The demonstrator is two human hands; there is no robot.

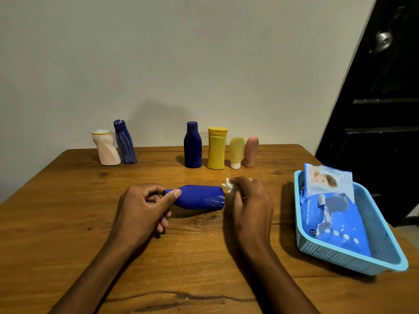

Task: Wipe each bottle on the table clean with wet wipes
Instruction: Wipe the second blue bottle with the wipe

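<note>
Now the blue bottle [199, 197] is being held on its side above the table [68, 200], its neck being pinched by the left hand [141, 209]. A crumpled wipe [227, 185] is being gripped in the right hand [249, 200] and pressed against the bottle's base. Six bottles are standing at the back.

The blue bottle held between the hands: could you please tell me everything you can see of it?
The bright blue, matte plastic-looking bottle lies on its side, apparently just above the brown wooden table, its narrow capped neck pointing left and its flat base right. Whitish scuffs or smears mark the body near the base. The left hand pinches the neck end between thumb and fingers. The right hand holds a crumpled white wet wipe at the base.
</note>
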